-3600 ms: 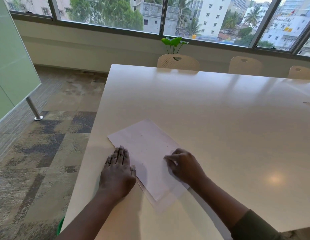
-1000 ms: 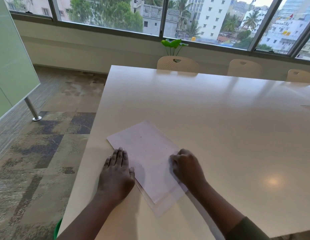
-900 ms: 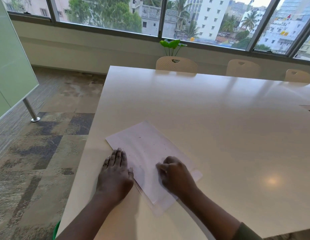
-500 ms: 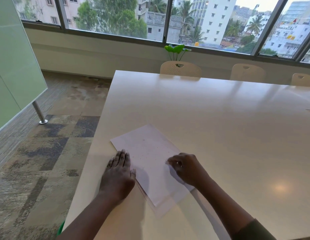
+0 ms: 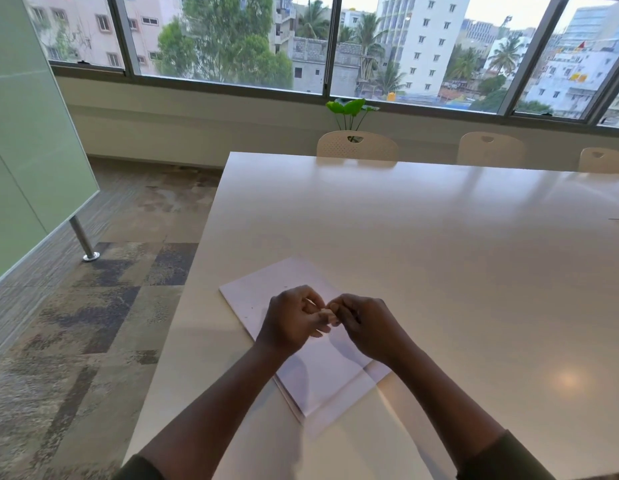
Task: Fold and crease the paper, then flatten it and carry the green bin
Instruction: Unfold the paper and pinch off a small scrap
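Folded paper [image 5: 321,375] lay flat on the desk [image 5: 439,254], near the desk's left edge, turned at an angle. A lower layer stuck out past the upper one along the near edges. A crease line showed near the right corner.

Both hands were raised above the paper, not pressing it. Left hand [image 5: 294,320] and right hand [image 5: 365,323] met at the fingertips over the sheet's middle. Fingers on both were curled inward. Grip of each: narrow, fingers bent, the tips of one hand touching the other's. Could not tell whether anything small was pinched between them; the paper itself was not held.

Green bin: not seen in this view.

Surroundings: three pale chairs [image 5: 357,145] stood along the desk's far side, and a small green plant [image 5: 349,109] behind the leftmost. A green panel [image 5: 27,150] stood at left.
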`<state>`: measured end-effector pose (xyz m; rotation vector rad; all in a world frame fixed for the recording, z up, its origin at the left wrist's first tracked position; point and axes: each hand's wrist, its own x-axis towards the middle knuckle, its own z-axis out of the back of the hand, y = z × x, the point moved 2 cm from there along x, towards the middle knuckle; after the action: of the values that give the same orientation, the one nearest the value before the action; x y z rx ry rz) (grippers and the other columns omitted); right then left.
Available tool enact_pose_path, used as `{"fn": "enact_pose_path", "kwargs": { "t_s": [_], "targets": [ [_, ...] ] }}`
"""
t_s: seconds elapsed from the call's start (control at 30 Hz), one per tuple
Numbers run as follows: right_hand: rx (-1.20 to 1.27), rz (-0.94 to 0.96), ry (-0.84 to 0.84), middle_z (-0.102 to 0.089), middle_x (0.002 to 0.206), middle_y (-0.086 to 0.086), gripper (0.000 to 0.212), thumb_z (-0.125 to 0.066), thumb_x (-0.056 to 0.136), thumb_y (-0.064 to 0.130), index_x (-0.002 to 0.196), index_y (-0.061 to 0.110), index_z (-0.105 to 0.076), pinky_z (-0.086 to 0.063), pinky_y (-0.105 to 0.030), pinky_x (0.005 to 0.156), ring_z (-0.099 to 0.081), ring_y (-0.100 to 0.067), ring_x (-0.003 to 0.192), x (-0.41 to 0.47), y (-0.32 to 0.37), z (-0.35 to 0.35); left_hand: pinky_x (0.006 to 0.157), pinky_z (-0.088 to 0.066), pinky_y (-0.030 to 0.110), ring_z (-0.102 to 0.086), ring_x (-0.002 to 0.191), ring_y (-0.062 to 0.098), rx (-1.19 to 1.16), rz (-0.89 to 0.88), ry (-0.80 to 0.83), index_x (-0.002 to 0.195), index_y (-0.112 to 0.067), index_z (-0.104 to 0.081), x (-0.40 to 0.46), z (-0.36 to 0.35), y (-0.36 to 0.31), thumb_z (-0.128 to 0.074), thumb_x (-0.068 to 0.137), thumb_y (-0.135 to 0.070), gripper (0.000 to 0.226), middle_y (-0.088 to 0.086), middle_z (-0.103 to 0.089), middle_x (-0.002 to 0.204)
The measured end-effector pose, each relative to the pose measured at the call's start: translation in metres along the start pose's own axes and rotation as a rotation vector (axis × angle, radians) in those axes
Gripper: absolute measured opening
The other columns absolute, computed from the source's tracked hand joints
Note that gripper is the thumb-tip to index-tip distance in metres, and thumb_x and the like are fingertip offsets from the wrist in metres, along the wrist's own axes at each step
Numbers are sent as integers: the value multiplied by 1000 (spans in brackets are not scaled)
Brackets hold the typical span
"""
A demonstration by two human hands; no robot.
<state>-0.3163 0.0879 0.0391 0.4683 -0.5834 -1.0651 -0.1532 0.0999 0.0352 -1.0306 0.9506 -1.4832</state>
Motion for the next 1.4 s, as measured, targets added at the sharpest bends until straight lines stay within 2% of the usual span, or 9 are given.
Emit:
{"fn": "enact_pose_path", "kwargs": {
  "t_s": [0.13,0.3,0.47,0.6,0.73,0.87,1.07,1.27,1.4],
  "targets": [
    [14,-32,-26,-69,75,12,24,-50,96,10,90,17,-72,-44,-12,63,-61,1,67,0,-2,3,70,-60,47,-73,70,31,-163,33,41,80,-11,-69,5,1,5,-76,75,6,19,14,-74,75],
    [-54,-26,-86,-72,85,6,19,-54,97,11,97,14,-72,-41,-7,65,-61,-1,69,0,-7,9,75,-55,21,-70,82,7,149,-86,55,98,-23,-71,9,8,12,-41,66,18,60,-6,-75,88],
    [-76,41,-79,-72,90,0,16,-59,94,7,102,11,-72,-49,-13,72,-63,-5,76,2,-3,14,73,-58,24,-71,79,5,169,-60,46,103,-24,-68,17,10,3,-81,75,-18,31,-8,-73,95],
    [-25,31,-77,-71,78,4,19,-58,93,5,98,15,-73,-51,-16,67,-65,-5,69,5,0,15,68,-60,41,-74,72,25,-37,45,140,96,-9,-68,18,1,-2,-68,87,-2,11,12,-75,83],
    [-71,29,-110,-68,73,5,17,-58,92,6,94,14,-72,-48,-13,62,-63,-6,65,4,-2,12,70,-58,38,-74,78,27,-63,87,202,97,-16,-66,19,-3,5,-57,83,15,35,15,-74,88],
    [-57,28,-124,-69,74,10,18,-61,90,5,93,17,-73,-43,-7,62,-63,-3,66,4,-6,8,74,-59,35,-72,85,24,-113,150,201,100,-11,-69,22,-2,7,-76,78,-1,25,11,-75,89],
    [110,-19,-86,-74,95,9,16,-68,90,20,105,23,-72,-50,-10,76,-67,5,85,4,-10,-4,77,-59,36,-69,76,18,49,184,183,94,-11,-74,37,16,8,-75,79,-6,16,7,-75,84],
    [-345,-139,-44,-63,127,2,35,-59,92,29,127,27,-62,-47,-37,95,-58,-23,113,6,-40,-15,74,-46,7,-67,81,0,440,115,-12,95,-18,-79,68,62,23,-74,80,-20,16,-2,-76,95],
    [-517,-148,-16,-61,129,1,35,-53,92,35,125,30,-62,-47,-40,92,-55,-27,117,-2,-50,-24,92,-50,21,-68,102,15,552,120,-169,98,-17,-78,86,99,41,-71,82,-19,18,3,-74,106]
  ]
}}
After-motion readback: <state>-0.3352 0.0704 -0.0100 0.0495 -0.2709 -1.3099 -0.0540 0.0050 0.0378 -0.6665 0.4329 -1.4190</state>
